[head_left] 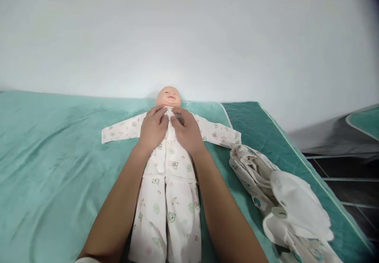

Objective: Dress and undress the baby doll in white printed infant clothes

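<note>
A baby doll (168, 95) lies on its back, its head toward the wall. It wears a white baby shirt (174, 161) printed with small animals, and matching trousers (154, 211). Both sleeves stretch out sideways. At the upper chest, my left hand (153, 126) grips the shirt's front edge close to the collar. Opposite it, my right hand (187, 128) has its fingers bent on the other front edge, thumb near the middle. The two hands almost meet at the neckline, and their fingertips are partly hidden. Below them a button shows on the shirt front.
A crumpled pile of white printed baby clothes (260, 176) lies to the right, touching the right sleeve's cuff. Under everything spreads a green blanket (59, 168) over a darker green quilted cover (248, 117). A white wall (189, 38) stands behind; dark floor tiles (340, 176) show at right.
</note>
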Demonstrator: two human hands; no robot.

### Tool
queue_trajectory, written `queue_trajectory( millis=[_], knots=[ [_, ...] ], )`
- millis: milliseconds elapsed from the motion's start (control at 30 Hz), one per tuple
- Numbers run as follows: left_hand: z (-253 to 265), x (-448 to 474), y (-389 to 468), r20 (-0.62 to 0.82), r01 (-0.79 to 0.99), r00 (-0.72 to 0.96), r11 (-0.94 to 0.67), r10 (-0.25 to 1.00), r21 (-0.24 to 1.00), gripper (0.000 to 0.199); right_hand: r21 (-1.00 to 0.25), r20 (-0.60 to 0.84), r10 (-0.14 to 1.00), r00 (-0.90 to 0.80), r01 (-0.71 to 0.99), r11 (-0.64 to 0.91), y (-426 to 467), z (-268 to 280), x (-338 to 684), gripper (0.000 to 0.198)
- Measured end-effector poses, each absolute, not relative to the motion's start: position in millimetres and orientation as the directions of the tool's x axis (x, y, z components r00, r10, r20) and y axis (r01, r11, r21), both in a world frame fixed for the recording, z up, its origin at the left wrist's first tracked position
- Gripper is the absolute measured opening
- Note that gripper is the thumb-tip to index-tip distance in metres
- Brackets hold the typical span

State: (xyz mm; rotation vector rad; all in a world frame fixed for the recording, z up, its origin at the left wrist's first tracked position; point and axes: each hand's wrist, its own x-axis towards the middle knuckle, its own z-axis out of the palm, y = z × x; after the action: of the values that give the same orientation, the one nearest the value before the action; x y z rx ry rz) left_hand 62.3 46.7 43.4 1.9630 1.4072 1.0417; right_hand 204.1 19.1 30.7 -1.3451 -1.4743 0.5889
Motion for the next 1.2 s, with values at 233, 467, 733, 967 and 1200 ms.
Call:
queue_trajectory(
  millis=[233, 467, 733, 967, 1200],
  knots=[
    [48.5, 62.3, 39.8, 0.276, 0.576, 0.174, -0.325, 0.945, 0.750, 0.041, -0.827, 0.392, 0.920, 0.025, 0.447, 0.340, 25.3, 29.8, 205.7, 0.038],
    [46.8, 62.1, 40.7, 0.270, 0.584, 0.174, -0.320, 0.947, 0.747, 0.042, -0.873, 0.384, 0.912, 0.141, 0.376, 0.310, 23.5, 25.2, 203.9, 0.028],
    [45.3, 60.9, 42.9, 0.279, 0.583, 0.198, -0.342, 0.940, 0.737, 0.042, -0.879, 0.391, 0.908, 0.154, 0.356, 0.318, 23.7, 24.8, 203.0, 0.021],
    [43.7, 59.9, 43.5, 0.283, 0.580, 0.215, -0.356, 0.935, 0.733, 0.044, -0.877, 0.389, 0.912, 0.128, 0.354, 0.324, 24.1, 22.7, 204.0, 0.017],
    [42.9, 59.9, 43.6, 0.300, 0.588, 0.234, -0.380, 0.925, 0.714, 0.043, -0.872, 0.400, 0.907, 0.133, 0.360, 0.331, 24.8, 22.2, 204.5, 0.014]
  ],
)
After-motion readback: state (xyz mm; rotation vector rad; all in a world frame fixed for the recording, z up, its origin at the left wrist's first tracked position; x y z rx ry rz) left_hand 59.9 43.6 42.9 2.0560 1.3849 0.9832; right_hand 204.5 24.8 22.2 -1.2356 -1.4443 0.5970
